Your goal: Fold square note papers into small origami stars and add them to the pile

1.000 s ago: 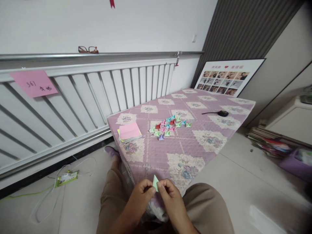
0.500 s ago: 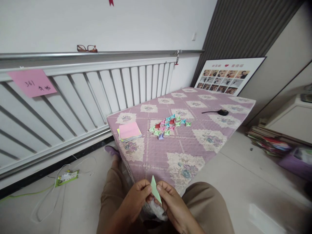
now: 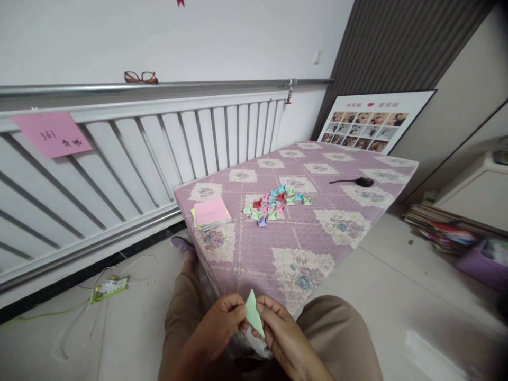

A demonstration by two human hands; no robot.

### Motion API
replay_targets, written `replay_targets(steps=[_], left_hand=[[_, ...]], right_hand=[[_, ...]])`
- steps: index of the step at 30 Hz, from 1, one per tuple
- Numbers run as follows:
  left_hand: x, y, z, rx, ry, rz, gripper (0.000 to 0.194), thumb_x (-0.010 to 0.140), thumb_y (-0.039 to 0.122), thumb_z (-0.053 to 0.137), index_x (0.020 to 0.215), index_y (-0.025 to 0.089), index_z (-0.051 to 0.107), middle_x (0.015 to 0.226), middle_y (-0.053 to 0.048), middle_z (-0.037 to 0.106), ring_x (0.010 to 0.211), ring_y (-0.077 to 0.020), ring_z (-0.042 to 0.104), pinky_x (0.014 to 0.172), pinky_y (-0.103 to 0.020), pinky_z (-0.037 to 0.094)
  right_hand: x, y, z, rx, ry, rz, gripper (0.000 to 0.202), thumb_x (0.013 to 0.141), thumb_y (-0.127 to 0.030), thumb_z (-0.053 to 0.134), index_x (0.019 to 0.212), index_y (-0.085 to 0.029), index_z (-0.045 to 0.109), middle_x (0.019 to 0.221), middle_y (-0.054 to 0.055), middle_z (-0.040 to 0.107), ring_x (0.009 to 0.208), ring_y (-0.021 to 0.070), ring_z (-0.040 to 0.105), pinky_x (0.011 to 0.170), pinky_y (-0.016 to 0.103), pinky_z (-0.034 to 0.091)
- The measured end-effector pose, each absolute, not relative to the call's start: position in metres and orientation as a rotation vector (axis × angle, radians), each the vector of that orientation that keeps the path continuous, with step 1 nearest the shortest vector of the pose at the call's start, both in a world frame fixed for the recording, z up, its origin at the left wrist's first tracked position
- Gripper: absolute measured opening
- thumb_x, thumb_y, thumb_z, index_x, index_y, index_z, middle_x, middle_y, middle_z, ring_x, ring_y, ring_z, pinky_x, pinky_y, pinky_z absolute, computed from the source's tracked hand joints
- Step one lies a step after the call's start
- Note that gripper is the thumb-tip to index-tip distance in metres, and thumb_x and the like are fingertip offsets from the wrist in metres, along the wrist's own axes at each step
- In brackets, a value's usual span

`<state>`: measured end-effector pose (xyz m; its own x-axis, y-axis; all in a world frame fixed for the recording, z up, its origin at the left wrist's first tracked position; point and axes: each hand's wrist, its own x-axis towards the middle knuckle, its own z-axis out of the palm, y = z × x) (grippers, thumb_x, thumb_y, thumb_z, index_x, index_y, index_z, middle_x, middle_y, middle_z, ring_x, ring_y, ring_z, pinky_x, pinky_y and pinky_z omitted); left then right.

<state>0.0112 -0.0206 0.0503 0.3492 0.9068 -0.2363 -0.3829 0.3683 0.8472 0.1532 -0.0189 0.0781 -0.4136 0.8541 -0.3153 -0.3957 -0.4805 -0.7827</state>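
A piece of light green paper (image 3: 254, 314), folded to a pointed triangle-like shape, is held upright between my hands at the table's near corner. My left hand (image 3: 224, 324) pinches its left edge with thumb and fingers. On the opposite edge, my right hand (image 3: 280, 329) grips it the same way, thumb on the near face. Beyond them on the cloth lies a cluster of small folded paper pieces (image 3: 273, 202) in green, pink, red, blue and purple. To their left sits a stack of square paper sheets (image 3: 211, 212), pink on top.
A floral purple tablecloth (image 3: 246, 248) covers the table, which stands against a white radiator (image 3: 206, 137). A black object with a thin tail (image 3: 363, 182) lies on its right side. Glasses (image 3: 141, 78) rest on the pipe. A power strip (image 3: 111, 288) with cables is on the floor.
The green paper has tilted slightly, showing a wider face, and sits a touch lower and to the right. Both hands keep their pinch on it; the table items stay put.
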Motion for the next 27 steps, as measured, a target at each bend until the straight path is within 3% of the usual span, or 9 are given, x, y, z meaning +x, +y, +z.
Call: replay_targets(steps=[6,14,18,24,27], left_hand=[[0.010,-0.021,0.048,0.818,0.977,0.915,0.037,0.068,0.048,0.070,0.064,0.018,0.048,0.055,0.004,0.052,0.053,-0.0086,0.043,0.057,-0.024,0.031],[0.011,-0.022,0.049,0.730,0.942,0.943,0.040,0.065,0.048,0.073,0.065,0.017,0.049,0.056,0.004,0.053,0.051,-0.0074,0.043,0.054,-0.023,0.031],[0.009,-0.023,0.046,0.668,0.883,0.934,0.043,0.064,0.049,0.076,0.067,0.016,0.049,0.059,0.003,0.056,0.051,-0.0070,0.045,0.054,-0.023,0.032],[0.008,-0.024,0.047,0.591,0.818,0.933,0.043,0.067,0.050,0.076,0.072,0.016,0.049,0.058,0.004,0.052,0.050,-0.0067,0.045,0.055,-0.022,0.034],[0.012,-0.025,0.047,0.591,0.774,0.925,0.042,0.069,0.050,0.075,0.073,0.016,0.051,0.058,0.004,0.051,0.050,-0.0064,0.044,0.054,-0.022,0.033]], right_hand=[[0.156,-0.015,0.070,-1.044,-1.021,1.751,0.033,0.075,-0.051,0.065,0.076,-0.024,0.046,0.055,-0.008,0.052,0.050,0.0110,0.049,0.052,0.023,0.034],[0.167,-0.012,0.077,-1.081,-1.484,1.512,0.018,0.085,-0.038,0.052,0.076,-0.022,0.053,0.067,-0.003,0.059,0.063,0.0137,0.054,0.062,0.025,0.040],[0.176,-0.013,0.094,-1.071,-1.862,1.279,0.021,0.091,-0.029,0.042,0.081,-0.023,0.059,0.078,0.001,0.062,0.076,0.0156,0.057,0.072,0.027,0.042],[0.188,-0.010,0.102,-1.010,-2.207,1.128,0.027,0.086,-0.012,0.043,0.099,-0.028,0.061,0.095,0.002,0.060,0.089,0.0155,0.056,0.079,0.025,0.042],[0.188,-0.006,0.103,-1.006,-2.256,1.108,0.020,0.084,-0.013,0.050,0.095,-0.026,0.060,0.094,0.002,0.060,0.089,0.0163,0.056,0.079,0.026,0.042]])
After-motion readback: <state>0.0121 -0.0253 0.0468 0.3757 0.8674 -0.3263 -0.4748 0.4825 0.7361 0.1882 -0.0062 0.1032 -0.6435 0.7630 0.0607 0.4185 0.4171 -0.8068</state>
